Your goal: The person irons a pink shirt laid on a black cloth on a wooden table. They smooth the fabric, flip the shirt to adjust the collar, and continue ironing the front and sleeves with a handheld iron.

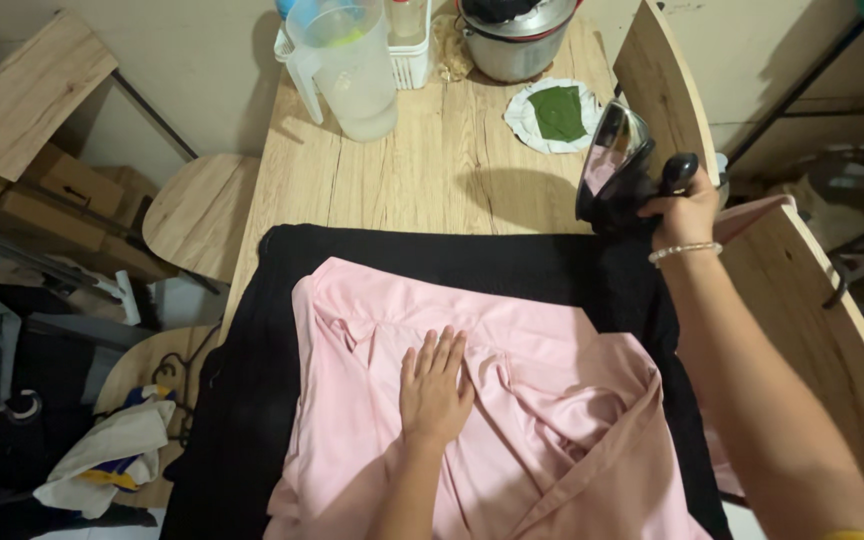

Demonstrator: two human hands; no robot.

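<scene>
right hand clenched the iron, soleplate tilted up, tip toward 12 o'clock; left hand lay released, flat on the pink shirt

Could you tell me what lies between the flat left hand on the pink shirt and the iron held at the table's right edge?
In the head view, between the left hand and the iron: pink shirt, then black cloth.

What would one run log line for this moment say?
left hand: flat on pink shirt | right hand: gripping iron, upright | under shirt: black cloth | surface: wooden table
</scene>
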